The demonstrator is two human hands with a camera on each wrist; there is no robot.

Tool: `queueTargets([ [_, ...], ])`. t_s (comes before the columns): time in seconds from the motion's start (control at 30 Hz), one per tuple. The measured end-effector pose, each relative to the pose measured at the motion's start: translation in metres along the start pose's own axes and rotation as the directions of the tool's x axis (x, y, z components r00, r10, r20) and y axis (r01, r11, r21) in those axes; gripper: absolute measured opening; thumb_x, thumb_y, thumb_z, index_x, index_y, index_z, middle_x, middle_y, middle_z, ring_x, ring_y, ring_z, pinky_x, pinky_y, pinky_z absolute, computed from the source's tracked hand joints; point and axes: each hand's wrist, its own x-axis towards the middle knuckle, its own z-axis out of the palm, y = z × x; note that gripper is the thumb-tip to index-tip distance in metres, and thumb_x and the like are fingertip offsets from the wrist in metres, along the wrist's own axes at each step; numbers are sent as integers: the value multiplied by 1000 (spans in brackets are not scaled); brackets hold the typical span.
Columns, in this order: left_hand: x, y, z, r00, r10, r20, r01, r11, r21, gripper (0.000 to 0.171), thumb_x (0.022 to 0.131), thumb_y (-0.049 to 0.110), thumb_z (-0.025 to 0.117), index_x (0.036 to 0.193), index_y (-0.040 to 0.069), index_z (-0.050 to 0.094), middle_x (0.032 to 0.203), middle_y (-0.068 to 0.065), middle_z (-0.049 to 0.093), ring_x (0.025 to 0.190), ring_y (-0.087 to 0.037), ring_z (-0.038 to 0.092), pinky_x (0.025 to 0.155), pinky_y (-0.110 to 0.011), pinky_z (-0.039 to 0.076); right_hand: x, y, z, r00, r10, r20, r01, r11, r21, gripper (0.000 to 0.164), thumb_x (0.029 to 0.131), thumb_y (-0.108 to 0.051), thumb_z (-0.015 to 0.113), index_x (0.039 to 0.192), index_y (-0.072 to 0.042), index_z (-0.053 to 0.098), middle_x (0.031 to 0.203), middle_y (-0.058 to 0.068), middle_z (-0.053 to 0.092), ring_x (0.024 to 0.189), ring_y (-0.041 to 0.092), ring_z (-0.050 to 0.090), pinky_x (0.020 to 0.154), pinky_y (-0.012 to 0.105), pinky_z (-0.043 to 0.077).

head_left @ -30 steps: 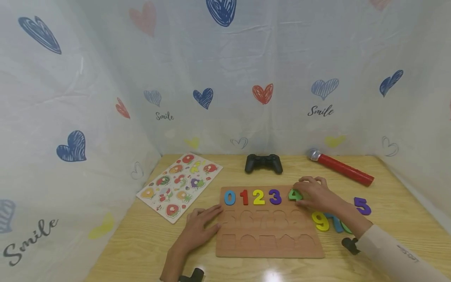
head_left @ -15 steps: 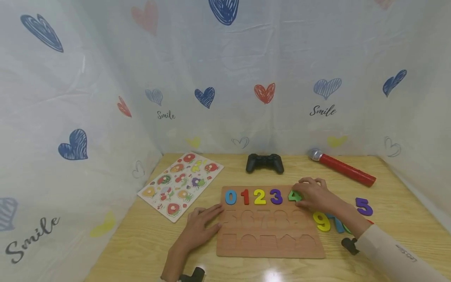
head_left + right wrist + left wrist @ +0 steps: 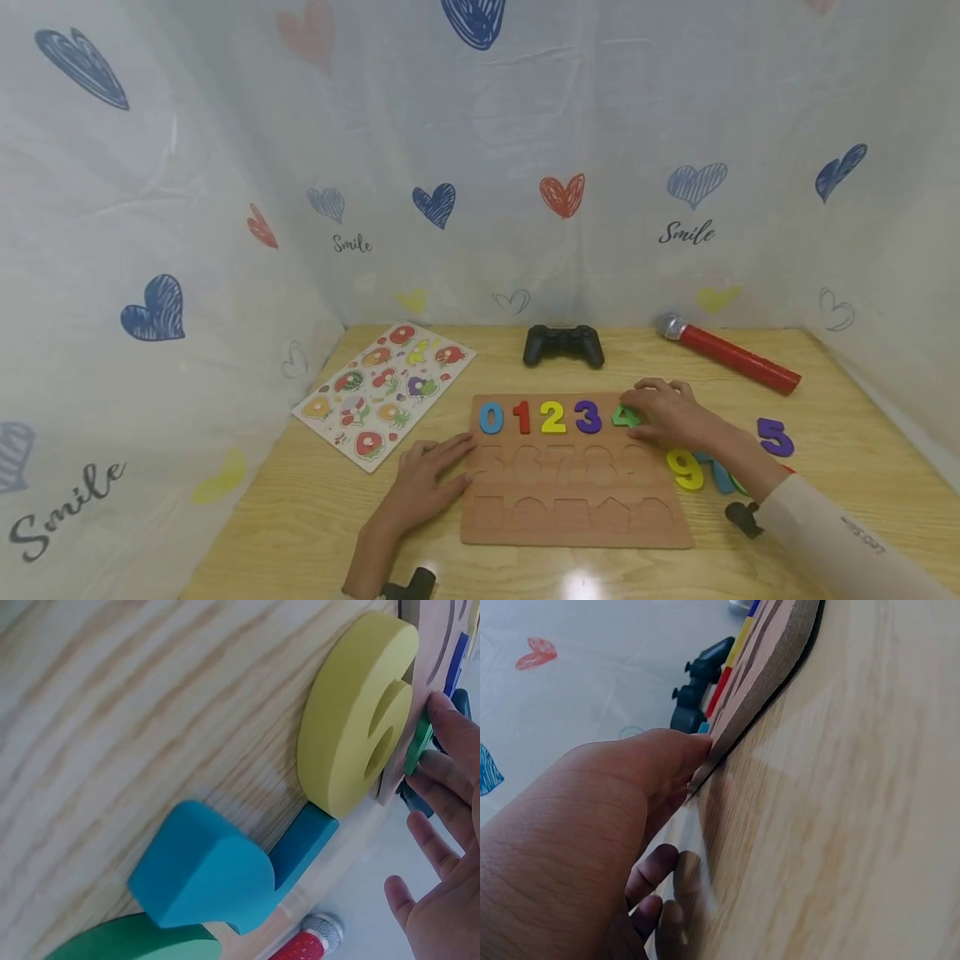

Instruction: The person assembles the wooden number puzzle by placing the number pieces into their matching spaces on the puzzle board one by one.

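Observation:
A wooden number puzzle board [image 3: 574,521] lies on the table, its top row showing a blue 0 [image 3: 491,418], red 1, yellow 2 and purple 3 [image 3: 588,417]. At the right end of that row, my right hand [image 3: 670,417] pinches a green number 4 [image 3: 624,417] between thumb and fingers; the 4 is partly covered by the hand. In the right wrist view, the green 4 [image 3: 420,742] sits between thumb and fingertips, close over the board. My left hand [image 3: 427,483] touches the board's left edge, fingers extended. The lower two rows show cut-out recesses.
Right of the board lie a yellow number 9 [image 3: 685,470], a blue number piece [image 3: 202,866], a green piece [image 3: 142,939] and a purple 5 [image 3: 775,437]. Behind are a fruit puzzle board [image 3: 352,442], a black game controller [image 3: 563,344] and a red microphone [image 3: 738,358].
The green 4 and the right hand's fingertips have shifted very slightly left. The left hand keeps its place at the board's edge.

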Motion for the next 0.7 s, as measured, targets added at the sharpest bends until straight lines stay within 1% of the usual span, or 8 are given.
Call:
queueTargets([
  [0.1,1,1,1,1000,2,-1,-2,1000,-3,48,97,42,63,142,27,58,151,12,48,114,-16,42,92,-48,30,-3,-1,-2,1000,21,-3,-21,1000,-3,48,85,-29,81,127,-9,67,126,8,66,127,43,44,96,72,24],
  [0.2,1,1,1,1000,5,0,-5,1000,-5,49,97,42,63,143,27,58,152,12,47,115,-17,42,93,-49,30,-8,1,-4,999,31,-25,-32,999,-3,51,84,-31,82,128,-10,67,126,7,66,127,43,44,96,71,23],
  [0.37,1,1,1,1000,11,3,-11,1000,-7,49,97,41,63,143,26,58,152,11,46,118,-20,43,96,-51,29,-18,6,-8,996,23,-81,-21,1000,20,47,84,-30,82,125,-11,69,122,5,68,126,41,45,95,70,23],
  [0.5,1,0,1,1000,12,7,-12,1000,0,49,97,41,63,143,25,57,152,10,46,119,-21,43,96,-52,29,-26,9,-11,996,32,-86,-30,999,20,45,86,-30,80,125,-9,68,123,7,67,126,41,45,96,71,23],
  [0.7,0,-2,0,1000,7,12,-7,1000,4,50,97,43,62,143,25,57,152,10,47,117,-20,43,94,-50,29,-41,13,-16,994,28,-104,-25,999,30,41,86,-23,81,122,-6,69,121,9,67,125,40,45,95,71,22],
])
